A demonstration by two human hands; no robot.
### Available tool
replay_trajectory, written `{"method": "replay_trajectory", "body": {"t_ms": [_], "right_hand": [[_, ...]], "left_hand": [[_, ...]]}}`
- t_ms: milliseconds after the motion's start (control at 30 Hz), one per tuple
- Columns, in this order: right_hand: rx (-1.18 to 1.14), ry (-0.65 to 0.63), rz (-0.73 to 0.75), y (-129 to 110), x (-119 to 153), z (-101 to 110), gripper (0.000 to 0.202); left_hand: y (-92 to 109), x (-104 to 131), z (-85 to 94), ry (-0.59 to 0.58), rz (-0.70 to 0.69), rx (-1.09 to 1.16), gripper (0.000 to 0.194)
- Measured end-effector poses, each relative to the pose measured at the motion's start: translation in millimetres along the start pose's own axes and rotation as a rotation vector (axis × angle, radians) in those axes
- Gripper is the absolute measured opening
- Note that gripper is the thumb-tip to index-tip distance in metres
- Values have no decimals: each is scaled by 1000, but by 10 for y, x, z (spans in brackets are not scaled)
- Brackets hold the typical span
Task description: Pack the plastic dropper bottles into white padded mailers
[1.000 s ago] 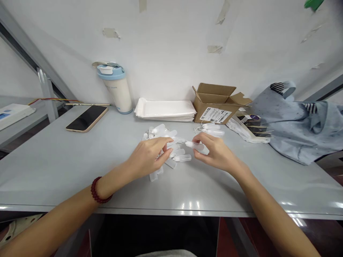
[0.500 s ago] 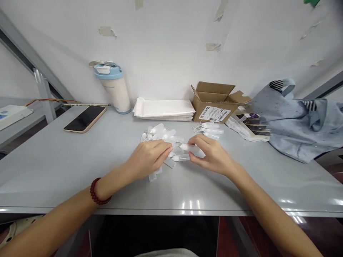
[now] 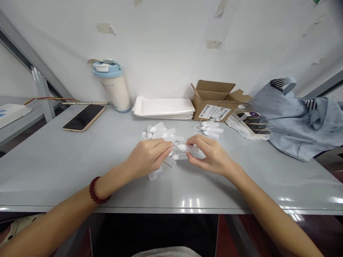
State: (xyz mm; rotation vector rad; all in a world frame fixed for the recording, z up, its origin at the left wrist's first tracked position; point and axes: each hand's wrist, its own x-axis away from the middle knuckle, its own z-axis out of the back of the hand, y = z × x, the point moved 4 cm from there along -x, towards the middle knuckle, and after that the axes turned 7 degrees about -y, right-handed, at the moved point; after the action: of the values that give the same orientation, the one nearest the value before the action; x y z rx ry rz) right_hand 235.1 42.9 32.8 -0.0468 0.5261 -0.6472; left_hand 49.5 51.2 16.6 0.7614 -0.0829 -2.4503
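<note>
My right hand (image 3: 207, 153) pinches a small translucent squeeze bottle (image 3: 189, 148) between thumb and fingers, its white nozzle end pointing left. Close to that nozzle, my left hand (image 3: 150, 155) is closed in a pinch on something tiny, mostly hidden by the fingertips. A thin line shows between the left fingertips and the nozzle. Behind and beneath the left hand lies a pile of similar bottles (image 3: 158, 130) with white tops. A smaller group of bottles (image 3: 211, 129) rests beyond the right hand.
An open cardboard box (image 3: 214, 103) and a stack of white envelopes (image 3: 166, 107) stand by the wall. Further left are a tumbler (image 3: 115, 89) and a phone (image 3: 85, 117). At right lie a plastic-wrapped packet (image 3: 252, 126) and a blue cloth bag (image 3: 300, 121).
My right hand has shifted slightly left with the bottle, bringing its nozzle closer to the left fingertips. The left hand stays nearly still.
</note>
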Motion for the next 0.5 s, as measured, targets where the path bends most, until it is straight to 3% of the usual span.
{"method": "replay_trajectory", "body": {"t_ms": [500], "right_hand": [[13,28,26,-37,-5,24,10]], "left_hand": [[-8,-2,0,-3,-6,-18,22]]}}
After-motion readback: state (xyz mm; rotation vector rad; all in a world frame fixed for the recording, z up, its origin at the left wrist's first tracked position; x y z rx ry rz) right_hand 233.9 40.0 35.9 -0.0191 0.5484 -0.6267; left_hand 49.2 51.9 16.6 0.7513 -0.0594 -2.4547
